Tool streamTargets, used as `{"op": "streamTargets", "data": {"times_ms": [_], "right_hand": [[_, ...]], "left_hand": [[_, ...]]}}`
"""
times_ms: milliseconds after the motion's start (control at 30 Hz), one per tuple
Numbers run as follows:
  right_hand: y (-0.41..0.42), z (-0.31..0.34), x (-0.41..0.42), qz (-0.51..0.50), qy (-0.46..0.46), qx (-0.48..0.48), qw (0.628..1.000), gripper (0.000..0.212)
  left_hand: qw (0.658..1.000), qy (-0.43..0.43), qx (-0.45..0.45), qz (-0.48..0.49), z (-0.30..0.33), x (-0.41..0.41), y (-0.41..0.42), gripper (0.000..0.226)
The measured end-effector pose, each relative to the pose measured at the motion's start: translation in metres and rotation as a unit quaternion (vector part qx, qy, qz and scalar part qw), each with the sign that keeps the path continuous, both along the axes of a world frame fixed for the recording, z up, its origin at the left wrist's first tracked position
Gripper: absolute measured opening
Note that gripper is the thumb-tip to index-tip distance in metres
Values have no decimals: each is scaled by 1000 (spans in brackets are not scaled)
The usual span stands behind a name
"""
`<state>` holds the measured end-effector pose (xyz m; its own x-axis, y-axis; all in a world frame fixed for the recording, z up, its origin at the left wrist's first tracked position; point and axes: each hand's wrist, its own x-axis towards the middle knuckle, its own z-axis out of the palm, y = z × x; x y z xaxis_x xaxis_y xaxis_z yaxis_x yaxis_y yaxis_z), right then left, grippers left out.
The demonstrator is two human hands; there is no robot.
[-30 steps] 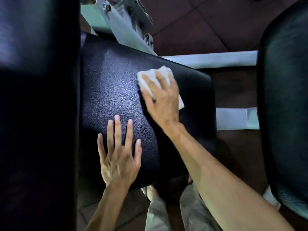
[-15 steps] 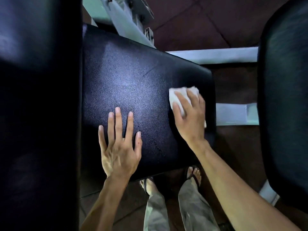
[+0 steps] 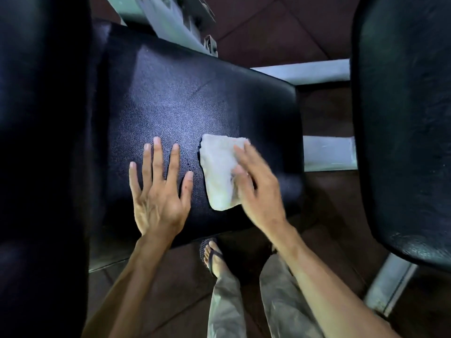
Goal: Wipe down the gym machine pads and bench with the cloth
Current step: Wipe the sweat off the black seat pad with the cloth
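A black textured seat pad [image 3: 185, 98] fills the middle of the view. My left hand [image 3: 158, 191] lies flat on its near part, fingers spread, holding nothing. Just to its right, my right hand [image 3: 256, 186] presses a folded white cloth [image 3: 219, 172] against the pad near its front edge, fingers over the cloth's right side; the hand is motion-blurred. A tall black back pad [image 3: 41, 142] stands at the far left, and another black pad [image 3: 402, 118] at the right.
Pale metal frame bars [image 3: 327, 153] of the machine run behind and to the right of the seat pad. Dark tiled floor [image 3: 268, 32] lies beyond. My legs in light trousers and a sandalled foot [image 3: 214, 259] stand below the pad's front edge.
My right hand swept the cloth from the pad's far middle to its right edge, then back left and nearer, beside my left hand. The left hand stayed flat in place.
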<state>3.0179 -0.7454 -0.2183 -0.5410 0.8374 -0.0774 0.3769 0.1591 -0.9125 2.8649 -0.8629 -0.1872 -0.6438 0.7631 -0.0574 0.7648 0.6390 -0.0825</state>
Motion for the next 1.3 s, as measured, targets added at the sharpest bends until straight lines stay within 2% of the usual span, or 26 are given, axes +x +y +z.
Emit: {"op": "streamTargets", "data": {"times_ms": [100,167,233,333,433,633,767,867,933,1033,1100,1200,1300], "right_hand": [[30,-29,41,-60,-105,3,993,51],[41,-49,58,-29,-171,-5,985,55],[42,-63,64,18,-213,37,976,60],[42,-69,64,26,-237,60,969,63],[40,-71,64,26,-239,66,968,62],[36,-77,64,5,-246,104,964,59],[36,-76,63,7,-263,106,959,60],[34,-76,61,-3,-273,116,955,59],[33,-77,61,-4,-278,128,952,59],[34,-82,62,-11,-271,131,954,59],[33,-83,63,-12,-260,122,958,58],[34,-83,64,-14,-248,132,960,58],[33,-82,63,-16,-251,121,960,58]], "left_hand": [[999,-26,29,10,5,0,2,60],[997,-56,57,14,11,7,15,60],[995,-60,69,-25,14,26,38,59],[992,-36,43,-115,0,66,71,56],[991,1,-3,-130,-23,80,73,51],[977,8,2,-211,-14,79,-7,41],[991,37,39,-123,9,23,-46,45],[992,63,106,20,9,-8,-4,34],[990,43,126,46,2,-10,44,31],[994,8,91,-67,-17,17,91,32],[986,-16,63,-151,-28,51,86,34],[974,-31,32,-224,-27,83,35,31],[964,-27,32,-263,-13,62,-30,38]]}}
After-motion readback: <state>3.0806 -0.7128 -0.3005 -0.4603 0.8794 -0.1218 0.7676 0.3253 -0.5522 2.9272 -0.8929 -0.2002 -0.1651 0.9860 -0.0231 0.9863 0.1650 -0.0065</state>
